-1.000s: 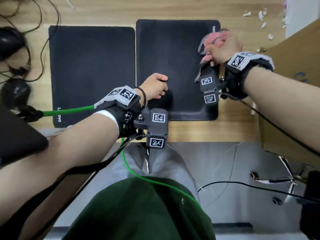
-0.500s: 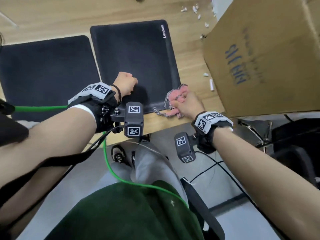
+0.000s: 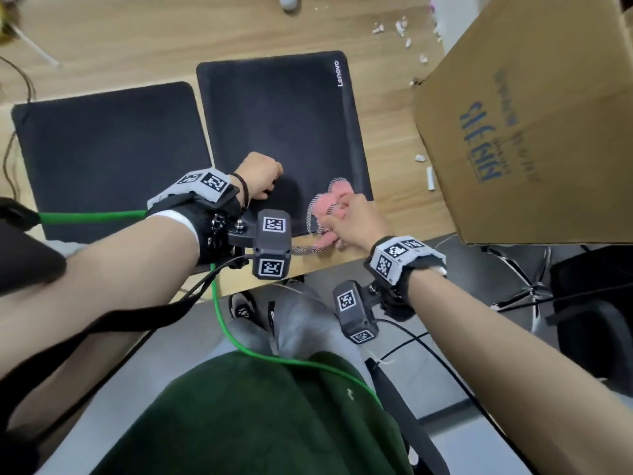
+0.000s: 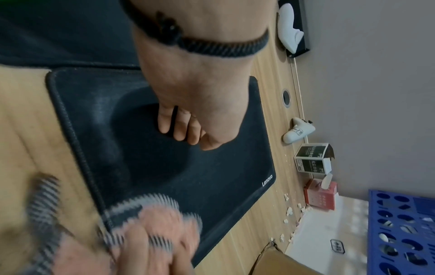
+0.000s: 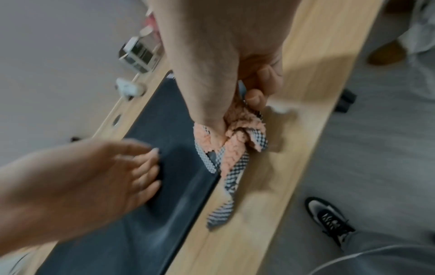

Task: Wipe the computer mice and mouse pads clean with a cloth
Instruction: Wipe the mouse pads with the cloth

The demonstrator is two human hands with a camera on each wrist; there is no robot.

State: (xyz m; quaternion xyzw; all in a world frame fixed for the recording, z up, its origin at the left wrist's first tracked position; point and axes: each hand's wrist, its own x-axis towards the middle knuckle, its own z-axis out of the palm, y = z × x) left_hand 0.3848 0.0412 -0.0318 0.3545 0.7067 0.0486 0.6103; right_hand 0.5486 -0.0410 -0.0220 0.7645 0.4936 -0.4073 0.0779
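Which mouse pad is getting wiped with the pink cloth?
The Lenovo mouse pad, the right one of the two. The right hand holds the pink cloth on its near corner; the plain mouse pad beside it has no cloth.

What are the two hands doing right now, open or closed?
Left hand: closed, fingers curled, holding nothing, resting on the pad.
Right hand: closed on the cloth.
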